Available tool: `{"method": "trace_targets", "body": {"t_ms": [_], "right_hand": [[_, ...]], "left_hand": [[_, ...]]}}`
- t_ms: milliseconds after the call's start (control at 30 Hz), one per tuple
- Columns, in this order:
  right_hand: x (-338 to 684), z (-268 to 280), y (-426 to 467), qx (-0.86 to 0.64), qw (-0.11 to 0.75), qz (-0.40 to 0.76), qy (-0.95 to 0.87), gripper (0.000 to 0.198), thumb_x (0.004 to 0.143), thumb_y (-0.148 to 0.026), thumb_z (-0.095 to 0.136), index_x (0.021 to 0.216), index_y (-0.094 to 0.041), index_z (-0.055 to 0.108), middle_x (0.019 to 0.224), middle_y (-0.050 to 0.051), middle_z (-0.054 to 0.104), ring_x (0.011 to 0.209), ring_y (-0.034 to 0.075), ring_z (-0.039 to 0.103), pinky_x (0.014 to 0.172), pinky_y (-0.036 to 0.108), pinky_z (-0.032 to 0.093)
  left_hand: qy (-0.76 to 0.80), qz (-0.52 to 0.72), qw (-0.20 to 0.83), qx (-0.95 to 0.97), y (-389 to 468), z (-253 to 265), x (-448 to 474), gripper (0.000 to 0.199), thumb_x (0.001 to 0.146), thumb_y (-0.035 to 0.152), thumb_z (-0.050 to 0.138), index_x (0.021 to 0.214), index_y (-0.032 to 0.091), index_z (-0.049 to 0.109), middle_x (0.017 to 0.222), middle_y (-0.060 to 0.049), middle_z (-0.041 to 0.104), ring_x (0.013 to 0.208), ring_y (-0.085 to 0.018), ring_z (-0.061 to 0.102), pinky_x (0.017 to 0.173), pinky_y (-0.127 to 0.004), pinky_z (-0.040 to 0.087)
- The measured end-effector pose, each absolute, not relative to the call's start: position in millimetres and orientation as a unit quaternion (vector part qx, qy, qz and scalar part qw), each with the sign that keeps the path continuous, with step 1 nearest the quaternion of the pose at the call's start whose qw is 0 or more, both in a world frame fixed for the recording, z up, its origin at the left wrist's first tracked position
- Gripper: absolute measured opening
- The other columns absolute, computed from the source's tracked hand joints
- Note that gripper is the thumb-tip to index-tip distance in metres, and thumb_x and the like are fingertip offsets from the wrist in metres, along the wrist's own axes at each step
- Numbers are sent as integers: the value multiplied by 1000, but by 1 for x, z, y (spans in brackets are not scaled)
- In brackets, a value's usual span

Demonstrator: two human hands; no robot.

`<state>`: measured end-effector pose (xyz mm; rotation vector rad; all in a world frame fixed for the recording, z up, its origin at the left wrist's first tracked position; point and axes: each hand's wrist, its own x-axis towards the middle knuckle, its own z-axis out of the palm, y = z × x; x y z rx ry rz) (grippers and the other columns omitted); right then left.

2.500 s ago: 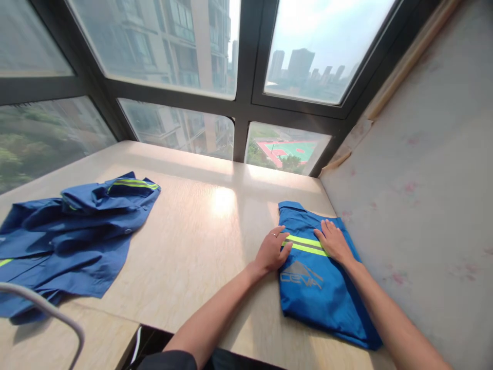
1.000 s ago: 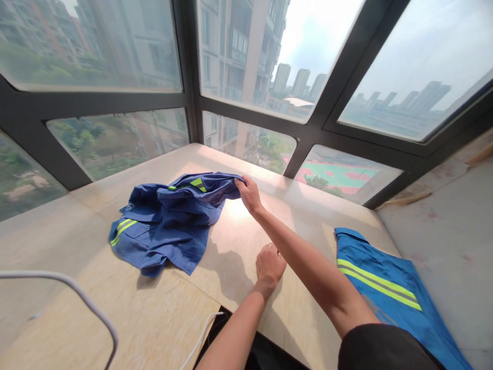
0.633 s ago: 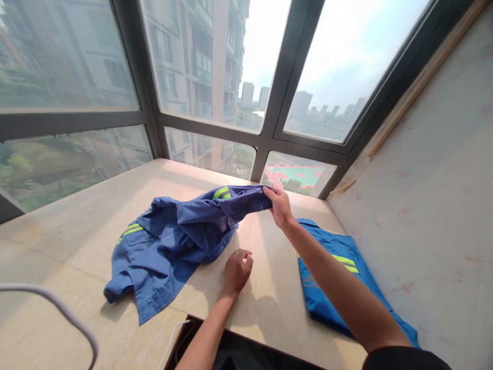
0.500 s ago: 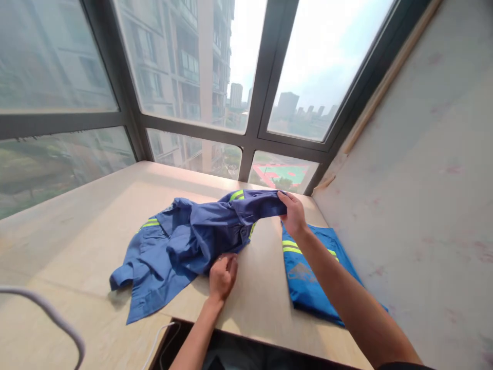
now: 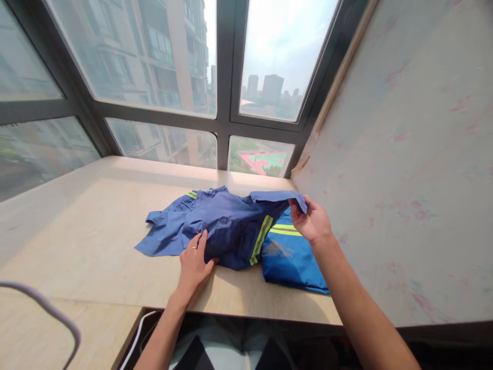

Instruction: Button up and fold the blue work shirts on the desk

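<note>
A crumpled blue work jacket (image 5: 231, 216) with yellow-and-grey reflective stripes lies across the light wooden surface. Its right end is lifted by my right hand (image 5: 313, 222), whose fingers and thumb are closed on the cloth edge. My left hand (image 5: 196, 264) rests on the jacket's near side with fingers stretched out and thumb apart, a ring on one finger. Just below the raised end lies a folded, brighter blue garment (image 5: 292, 264) with yellow stripes and a grey print, partly covered by the jacket and my right forearm.
Framed windows (image 5: 223, 108) rise behind the wooden surface (image 5: 96, 221). A wall (image 5: 404, 180) with faded flowers bounds the right side. At lower left a grey cable (image 5: 50, 306) curves up; a white cord (image 5: 134, 334) hangs by the dark opening under the front edge.
The jacket has been spread out, its striped part now facing me and reaching the folded garment. My left hand has opened onto the cloth. My right hand holds a different edge. The view has turned right.
</note>
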<state>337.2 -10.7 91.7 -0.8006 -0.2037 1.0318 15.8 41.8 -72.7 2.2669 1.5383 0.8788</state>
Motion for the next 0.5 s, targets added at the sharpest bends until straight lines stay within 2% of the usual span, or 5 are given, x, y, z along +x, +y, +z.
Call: {"method": "trace_targets", "body": {"t_ms": [67,133,200,367,500], "right_hand": [[340,92,-12,-343,799,478,-126,14,92,-27,55,90,-22,68,97,4,77,97,17,73,73,28,63],[337,88,-16,-335,788,482,-187,18,90,-35,58,100,-26,69,119,4,72,115,19,67,88,34,60],[332,80,-25,-361,746,502,-248,25,86,-41,63,107,-30,70,129,3,68,122,22,62,94,38,57],[308,47,-47,-443,598,581,-329,37,79,-48,71,110,-27,72,123,8,70,111,26,67,88,41,57],[295,11,-55,-526,492,562,-406,43,68,-46,82,104,-23,75,114,10,73,112,31,66,93,46,53]], "left_hand": [[522,289,179,782,52,-66,10,41,80,29,56,117,18,68,115,-13,72,109,-31,65,95,-44,49],[534,335,221,744,55,-54,4,29,82,33,52,97,21,74,96,-8,76,92,-27,68,87,-38,51],[546,404,271,681,52,-36,2,29,82,42,56,86,21,75,86,-6,75,82,-24,67,79,-34,51],[504,519,464,511,39,22,15,36,70,51,73,74,15,72,62,1,64,57,-13,55,57,-24,43],[435,603,471,473,37,62,35,32,69,46,78,76,15,75,67,1,67,63,-12,57,62,-22,45]]}}
